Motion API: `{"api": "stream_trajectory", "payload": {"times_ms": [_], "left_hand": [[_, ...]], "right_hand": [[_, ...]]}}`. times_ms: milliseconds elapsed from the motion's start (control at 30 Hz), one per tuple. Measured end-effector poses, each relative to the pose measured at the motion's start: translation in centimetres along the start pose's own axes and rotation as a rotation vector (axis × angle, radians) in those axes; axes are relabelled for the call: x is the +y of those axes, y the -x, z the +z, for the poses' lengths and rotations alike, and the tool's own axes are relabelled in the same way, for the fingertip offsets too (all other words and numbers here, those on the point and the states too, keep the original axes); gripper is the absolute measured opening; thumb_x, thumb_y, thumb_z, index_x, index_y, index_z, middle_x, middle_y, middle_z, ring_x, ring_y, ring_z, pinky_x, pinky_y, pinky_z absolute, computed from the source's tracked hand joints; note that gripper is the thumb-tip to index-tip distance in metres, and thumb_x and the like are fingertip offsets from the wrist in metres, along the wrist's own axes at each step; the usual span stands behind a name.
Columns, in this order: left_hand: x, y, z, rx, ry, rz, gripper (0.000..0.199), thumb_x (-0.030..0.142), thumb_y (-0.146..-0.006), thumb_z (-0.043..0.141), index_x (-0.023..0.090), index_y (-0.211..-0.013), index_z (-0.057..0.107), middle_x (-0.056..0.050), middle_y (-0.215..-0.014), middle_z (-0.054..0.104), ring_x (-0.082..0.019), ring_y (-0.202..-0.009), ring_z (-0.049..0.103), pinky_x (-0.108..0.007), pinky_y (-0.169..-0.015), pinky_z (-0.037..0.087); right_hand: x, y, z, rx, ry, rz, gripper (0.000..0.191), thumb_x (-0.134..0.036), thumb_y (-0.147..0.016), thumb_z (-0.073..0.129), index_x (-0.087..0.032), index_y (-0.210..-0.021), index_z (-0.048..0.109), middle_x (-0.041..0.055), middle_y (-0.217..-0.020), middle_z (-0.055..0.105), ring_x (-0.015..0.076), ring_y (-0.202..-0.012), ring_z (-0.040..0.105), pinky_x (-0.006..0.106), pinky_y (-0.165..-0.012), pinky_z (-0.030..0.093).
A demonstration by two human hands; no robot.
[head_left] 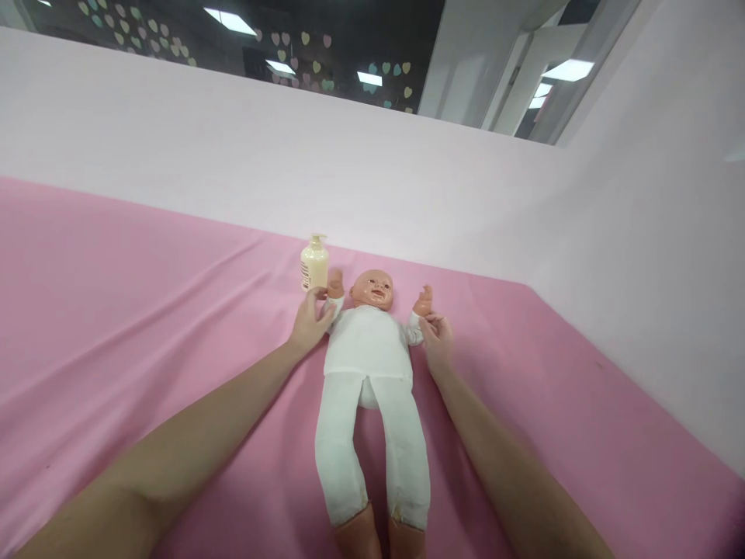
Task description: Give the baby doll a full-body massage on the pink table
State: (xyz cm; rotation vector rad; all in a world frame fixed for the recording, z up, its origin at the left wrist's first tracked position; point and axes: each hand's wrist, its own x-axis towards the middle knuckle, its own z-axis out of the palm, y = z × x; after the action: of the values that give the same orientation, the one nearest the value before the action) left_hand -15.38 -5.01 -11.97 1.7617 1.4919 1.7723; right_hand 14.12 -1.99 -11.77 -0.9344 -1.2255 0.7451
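A baby doll [368, 341] with a white cloth body lies on its back, head toward the wall, both arms raised beside its head. My left hand [313, 320] is at the doll's forearm on the left, thumb and fingers around the white sleeve near the wrist. On the other side, my right hand [436, 334] pinches the doll's other wrist at the sleeve edge. A pump bottle [315, 264] of pale yellow liquid stands upright just behind my left hand.
The doll lies on a pink padded surface [192, 310] with creases at the left. White walls [349, 171] rise behind it and at the right. Above the back wall is a dark window [337, 39] with heart stickers and light reflections.
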Motion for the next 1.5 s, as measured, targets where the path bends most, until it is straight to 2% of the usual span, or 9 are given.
{"api": "stream_trajectory", "payload": {"times_ms": [100, 200, 433, 633, 833, 1000, 1200, 1333, 1500], "left_hand": [[0.9, 0.5, 0.2, -0.202, -0.140, 0.176, 0.034, 0.031, -0.086, 0.059, 0.021, -0.118, 0.058, -0.010, -0.121, 0.067, -0.029, -0.117, 0.060, -0.048, -0.107, 0.045], [1.0, 0.7, 0.3, -0.234, -0.171, 0.206, 0.034, 0.028, -0.087, 0.058, 0.021, -0.119, 0.059, -0.010, -0.123, 0.067, -0.029, -0.119, 0.060, -0.048, -0.107, 0.045], [-0.4, 0.1, 0.5, -0.064, 0.082, -0.032, 0.041, 0.034, -0.090, 0.056, 0.021, -0.127, 0.046, -0.012, -0.127, 0.060, -0.025, -0.117, 0.059, -0.044, -0.103, 0.047], [-1.0, -0.3, 0.5, 0.007, 0.272, -0.249, 0.049, 0.040, -0.088, 0.061, 0.023, -0.129, 0.040, -0.011, -0.124, 0.058, -0.023, -0.110, 0.060, -0.040, -0.095, 0.051], [-1.3, -0.5, 0.3, 0.106, 0.304, -0.336, 0.044, 0.042, -0.089, 0.061, 0.020, -0.124, 0.044, -0.010, -0.116, 0.060, -0.025, -0.109, 0.062, -0.041, -0.095, 0.052], [-0.9, -0.3, 0.2, -0.156, 0.219, -0.165, 0.059, 0.044, -0.091, 0.057, 0.021, -0.143, 0.043, -0.012, -0.135, 0.060, -0.027, -0.122, 0.059, -0.044, -0.106, 0.047], [0.1, -0.1, -0.1, -0.416, -0.035, 0.044, 0.053, 0.041, -0.090, 0.058, 0.025, -0.140, 0.057, -0.008, -0.137, 0.064, -0.031, -0.129, 0.057, -0.046, -0.111, 0.043], [-0.1, 0.1, 0.0, -0.369, 0.032, 0.004, 0.058, 0.043, -0.091, 0.056, 0.022, -0.144, 0.050, -0.010, -0.143, 0.059, -0.030, -0.133, 0.054, -0.045, -0.112, 0.042], [-1.3, 0.0, 0.4, -0.170, 0.158, -0.248, 0.050, 0.043, -0.091, 0.055, 0.020, -0.135, 0.045, -0.011, -0.127, 0.064, -0.027, -0.117, 0.061, -0.042, -0.101, 0.049]], "right_hand": [[-0.7, 0.8, 0.7, -0.232, 0.160, -0.143, 0.019, -0.038, -0.078, 0.073, -0.023, -0.080, 0.062, 0.0069, -0.117, 0.070, 0.0240, -0.110, 0.064, 0.043, -0.101, 0.048], [-1.2, 1.2, 0.9, -0.321, 0.276, -0.254, 0.012, -0.035, -0.082, 0.068, -0.024, -0.081, 0.063, 0.0073, -0.123, 0.069, 0.0256, -0.118, 0.061, 0.047, -0.108, 0.042], [-1.3, 0.8, 0.5, -0.205, 0.128, -0.086, 0.019, -0.039, -0.081, 0.069, -0.023, -0.085, 0.060, 0.0072, -0.122, 0.068, 0.0222, -0.110, 0.063, 0.039, -0.096, 0.048], [-1.1, 0.5, 0.4, -0.039, -0.024, 0.077, 0.028, -0.042, -0.075, 0.072, -0.022, -0.085, 0.056, 0.0006, -0.089, 0.065, 0.0154, -0.079, 0.061, 0.028, -0.070, 0.048], [-0.8, -0.2, -0.2, 0.129, -0.070, 0.119, 0.029, -0.043, -0.076, 0.070, -0.023, -0.087, 0.052, -0.0024, -0.079, 0.060, 0.0147, -0.074, 0.058, 0.028, -0.068, 0.047], [-1.0, 0.2, 0.3, -0.017, -0.054, 0.089, 0.030, -0.042, -0.071, 0.075, -0.023, -0.080, 0.055, 0.0002, -0.085, 0.067, 0.0170, -0.078, 0.063, 0.030, -0.071, 0.051], [-2.2, 1.4, 0.9, -0.333, 0.196, -0.156, 0.013, -0.034, -0.078, 0.069, -0.023, -0.079, 0.062, 0.0074, -0.125, 0.070, 0.0268, -0.120, 0.062, 0.047, -0.107, 0.043], [-1.6, 1.1, 0.8, -0.239, 0.131, -0.119, 0.017, -0.037, -0.078, 0.068, -0.023, -0.082, 0.060, 0.0073, -0.119, 0.070, 0.0243, -0.111, 0.064, 0.042, -0.099, 0.048], [0.1, -0.1, 0.2, 0.075, -0.014, 0.026, 0.028, -0.044, -0.073, 0.069, -0.023, -0.082, 0.054, 0.0001, -0.083, 0.063, 0.0168, -0.077, 0.060, 0.031, -0.073, 0.050]]}}
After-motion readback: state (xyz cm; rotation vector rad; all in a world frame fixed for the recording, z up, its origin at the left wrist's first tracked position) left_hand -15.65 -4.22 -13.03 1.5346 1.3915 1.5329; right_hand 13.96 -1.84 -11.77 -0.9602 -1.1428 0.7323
